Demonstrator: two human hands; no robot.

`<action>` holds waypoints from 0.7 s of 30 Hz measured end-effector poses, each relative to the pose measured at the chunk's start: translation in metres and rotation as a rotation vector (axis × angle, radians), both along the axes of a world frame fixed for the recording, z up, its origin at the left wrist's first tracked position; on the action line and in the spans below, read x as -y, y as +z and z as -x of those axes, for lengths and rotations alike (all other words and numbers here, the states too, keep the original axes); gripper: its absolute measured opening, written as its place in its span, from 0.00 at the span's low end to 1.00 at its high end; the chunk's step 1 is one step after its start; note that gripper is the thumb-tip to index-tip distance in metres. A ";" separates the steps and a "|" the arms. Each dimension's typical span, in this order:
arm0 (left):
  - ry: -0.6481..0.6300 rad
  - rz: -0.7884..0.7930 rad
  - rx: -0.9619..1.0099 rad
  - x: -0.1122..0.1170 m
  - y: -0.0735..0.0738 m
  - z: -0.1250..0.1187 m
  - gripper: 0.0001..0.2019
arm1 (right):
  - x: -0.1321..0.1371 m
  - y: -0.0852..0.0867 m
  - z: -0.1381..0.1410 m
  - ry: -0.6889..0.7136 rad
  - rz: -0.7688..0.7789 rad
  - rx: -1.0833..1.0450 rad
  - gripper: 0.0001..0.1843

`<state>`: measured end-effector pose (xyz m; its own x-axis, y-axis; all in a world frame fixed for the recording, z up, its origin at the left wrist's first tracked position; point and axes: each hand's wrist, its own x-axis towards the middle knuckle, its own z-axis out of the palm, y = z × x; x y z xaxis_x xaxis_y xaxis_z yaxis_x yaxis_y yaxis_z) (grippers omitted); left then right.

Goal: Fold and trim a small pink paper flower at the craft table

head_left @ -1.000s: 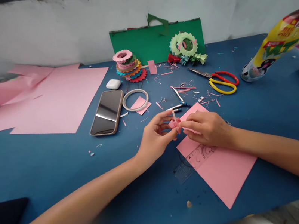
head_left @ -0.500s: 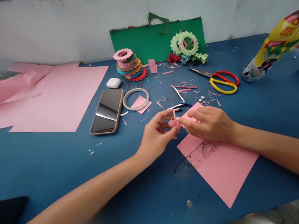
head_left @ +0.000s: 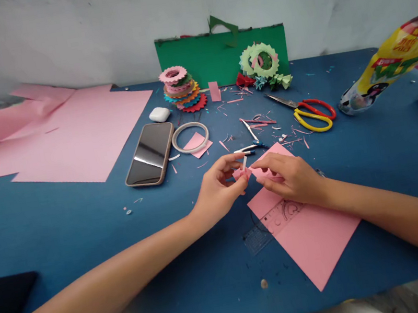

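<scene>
Near the middle of the frame, the left hand (head_left: 217, 184) pinched a small folded pink paper (head_left: 240, 173) between thumb and fingers, a narrow white strip (head_left: 245, 163) standing up out of it at a slant. The right hand (head_left: 295, 174) hovered just beside it with fingers loosely bent, and from where I stood I could not tell whether they gripped anything. Below and right of centre, a pink sheet (head_left: 318, 247) lay on the blue worktop (head_left: 83, 213) with a clear ruler (head_left: 278, 217) across it, while scissors (head_left: 296, 106) rested at upper right and a phone (head_left: 150, 155) left of centre.
</scene>
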<state>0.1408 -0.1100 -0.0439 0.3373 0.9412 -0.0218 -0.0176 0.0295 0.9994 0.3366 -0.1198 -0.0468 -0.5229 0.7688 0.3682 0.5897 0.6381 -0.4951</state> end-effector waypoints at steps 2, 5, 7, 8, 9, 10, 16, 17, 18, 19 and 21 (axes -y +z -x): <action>0.002 -0.006 -0.005 0.000 0.000 0.000 0.20 | 0.000 0.000 0.000 -0.009 -0.015 -0.007 0.14; -0.009 -0.014 0.005 0.000 -0.002 0.001 0.19 | -0.001 0.001 0.000 -0.031 -0.033 -0.013 0.14; -0.015 -0.015 0.010 -0.001 -0.002 0.001 0.19 | -0.002 0.001 0.000 -0.038 -0.038 -0.012 0.14; -0.016 -0.015 0.012 -0.001 -0.002 0.001 0.19 | -0.002 0.001 0.000 -0.037 -0.037 -0.010 0.14; -0.018 -0.013 0.012 -0.001 -0.002 0.001 0.19 | -0.002 0.000 -0.001 -0.037 -0.036 -0.008 0.13; -0.019 -0.011 0.010 -0.001 -0.001 0.001 0.18 | -0.002 0.000 -0.001 -0.037 -0.033 -0.007 0.13; -0.021 -0.006 -0.042 0.001 0.003 0.001 0.18 | 0.001 0.001 0.001 -0.012 0.001 -0.033 0.13; -0.028 -0.009 -0.049 0.001 0.003 0.001 0.18 | 0.002 0.001 0.003 -0.017 0.045 -0.056 0.13; -0.036 -0.015 -0.053 0.001 0.002 0.001 0.18 | 0.004 0.002 0.005 -0.029 0.109 -0.087 0.12; -0.043 -0.021 -0.056 0.001 0.002 0.001 0.18 | 0.005 0.003 0.007 -0.045 0.189 -0.124 0.11; -0.053 -0.032 -0.059 0.001 0.001 0.002 0.18 | 0.007 0.005 0.012 -0.081 0.353 -0.208 0.12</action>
